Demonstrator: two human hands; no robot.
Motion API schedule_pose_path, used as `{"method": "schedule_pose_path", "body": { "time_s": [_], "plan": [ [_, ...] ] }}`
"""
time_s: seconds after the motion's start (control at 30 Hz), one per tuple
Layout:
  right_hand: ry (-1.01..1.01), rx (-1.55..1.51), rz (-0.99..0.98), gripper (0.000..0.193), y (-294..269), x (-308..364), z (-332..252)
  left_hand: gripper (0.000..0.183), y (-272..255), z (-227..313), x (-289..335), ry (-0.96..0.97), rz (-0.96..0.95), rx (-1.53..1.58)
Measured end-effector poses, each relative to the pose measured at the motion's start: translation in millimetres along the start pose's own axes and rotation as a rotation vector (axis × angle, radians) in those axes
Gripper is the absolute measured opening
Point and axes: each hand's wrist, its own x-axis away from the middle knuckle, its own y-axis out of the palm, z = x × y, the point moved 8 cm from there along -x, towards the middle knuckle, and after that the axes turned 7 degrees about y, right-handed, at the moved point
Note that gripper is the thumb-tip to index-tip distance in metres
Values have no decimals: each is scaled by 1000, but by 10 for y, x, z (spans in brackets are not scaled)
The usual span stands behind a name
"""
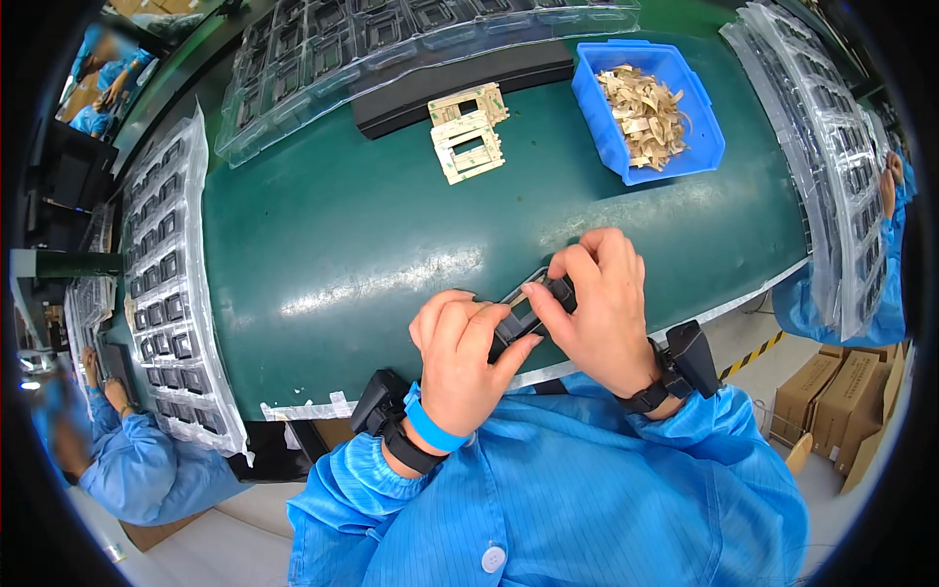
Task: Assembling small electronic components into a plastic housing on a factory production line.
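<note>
Head view: small black rectangular frame (pixel 529 311)

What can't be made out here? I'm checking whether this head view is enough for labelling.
- Small black frame: mostly covered by left hand and right hand.
- Clear tray at right: cut by the rim.
- Strips in blue bin: too small.

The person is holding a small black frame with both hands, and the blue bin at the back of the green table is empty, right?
Not quite. The blue bin is not empty: the head view shows a heap of tan paper strips inside. The rest holds: left hand and right hand both grip the small black frame over the green table.
</note>
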Motion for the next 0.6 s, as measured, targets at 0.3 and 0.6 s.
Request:
{"method": "schedule_pose_path", "body": {
  "time_s": [0.3, 0.6],
  "plan": [
    [36, 18, 6, 12, -38, -41, -28, 45, 36, -20, 20, -6, 4, 54],
    [-81, 169, 61, 10, 37, -11, -122, 44, 20, 3, 18, -4, -8, 17]
  ]
}}
